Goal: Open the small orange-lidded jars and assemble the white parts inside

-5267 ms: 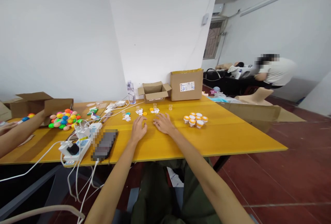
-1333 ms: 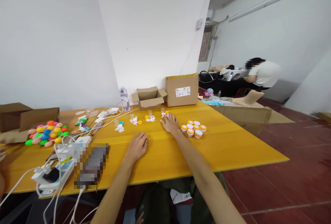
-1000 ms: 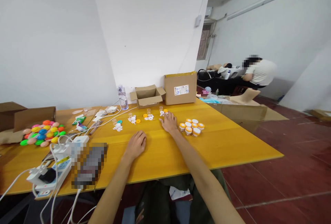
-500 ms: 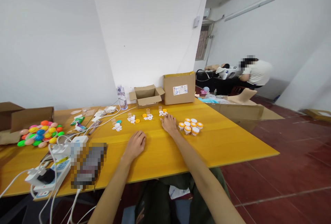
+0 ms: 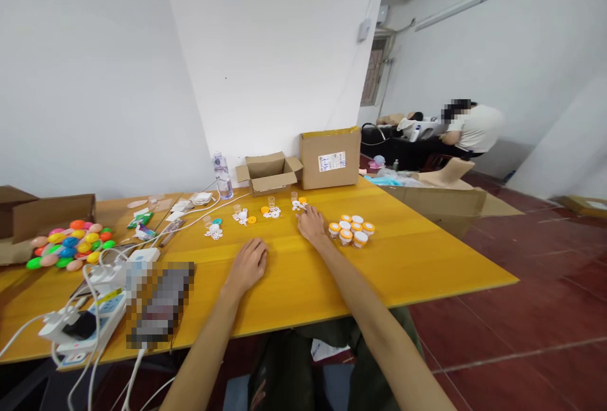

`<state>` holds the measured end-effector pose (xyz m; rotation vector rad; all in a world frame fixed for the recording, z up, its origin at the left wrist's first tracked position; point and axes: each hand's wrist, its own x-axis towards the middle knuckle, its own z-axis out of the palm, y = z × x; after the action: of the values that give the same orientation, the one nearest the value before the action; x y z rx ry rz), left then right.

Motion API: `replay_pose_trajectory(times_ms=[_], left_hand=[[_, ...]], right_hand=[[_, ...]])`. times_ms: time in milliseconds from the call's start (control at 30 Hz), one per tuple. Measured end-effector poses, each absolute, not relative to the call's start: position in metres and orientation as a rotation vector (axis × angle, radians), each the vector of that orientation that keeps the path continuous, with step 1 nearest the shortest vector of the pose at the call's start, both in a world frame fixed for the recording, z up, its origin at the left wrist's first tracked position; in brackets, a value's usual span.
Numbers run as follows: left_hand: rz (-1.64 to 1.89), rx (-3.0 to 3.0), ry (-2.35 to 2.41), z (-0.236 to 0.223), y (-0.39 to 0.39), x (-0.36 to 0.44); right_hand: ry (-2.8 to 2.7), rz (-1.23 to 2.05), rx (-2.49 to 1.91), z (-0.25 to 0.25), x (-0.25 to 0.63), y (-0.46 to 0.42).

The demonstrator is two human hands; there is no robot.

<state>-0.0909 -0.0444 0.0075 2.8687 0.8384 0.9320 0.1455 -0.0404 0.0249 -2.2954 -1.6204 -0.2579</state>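
Note:
My left hand (image 5: 250,264) rests on the table, fingers loosely bent, holding nothing visible. My right hand (image 5: 312,225) lies with its fingers apart at the near edge of a pile of small white pieces (image 5: 298,205); whether the fingertips touch them I cannot tell. Behind that pile stand a small clear cup (image 5: 294,197) and an orange ring-shaped lid (image 5: 303,200). Similar groups sit to the left: white pieces (image 5: 272,212), more with an orange ring (image 5: 251,220), and others by a teal ring (image 5: 217,222). Right of my right hand is a cluster of small clear jars with white-and-orange lids (image 5: 359,238).
An open carton (image 5: 270,174), a closed cardboard box (image 5: 329,159) and a water bottle (image 5: 221,176) stand at the back. Colourful plastic eggs (image 5: 69,243), power strips (image 5: 108,322) with cables and a blurred phone (image 5: 161,305) are left. A person (image 5: 477,128) sits far right.
The view has shifted slightly. Both hands stay in nearly the same places, and the pieces, cups and jars stand as before.

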Motion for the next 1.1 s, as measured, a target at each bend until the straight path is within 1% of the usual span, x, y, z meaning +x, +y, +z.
replay_pose_trajectory(times_ms=[333, 533, 667, 767, 933, 1100], left_hand=[[0.9, 2.849, 0.839, 0.007, -0.043, -0.092], [0.923, 2.847, 0.834, 0.01, -0.045, -0.091], [0.921, 2.86, 0.827, 0.01, -0.045, -0.091], [0.925, 2.876, 0.826, 0.01, -0.044, -0.091], [0.933, 2.893, 0.809, 0.009, -0.042, -0.091], [0.947, 2.886, 0.824, 0.007, -0.042, -0.091]], right_hand=[[-1.689, -0.278, -2.233, 0.018, 0.142, -0.049], [-1.822, -0.299, -2.114, 0.005, 0.134, -0.076], [-1.952, -0.418, -2.012, -0.001, 0.133, -0.105], [-2.03, -0.578, -1.96, 0.006, 0.138, -0.123], [-1.794, -0.925, -2.024, 0.026, 0.164, -0.132], [-1.81, -0.96, -2.145, 0.027, 0.189, -0.131]])
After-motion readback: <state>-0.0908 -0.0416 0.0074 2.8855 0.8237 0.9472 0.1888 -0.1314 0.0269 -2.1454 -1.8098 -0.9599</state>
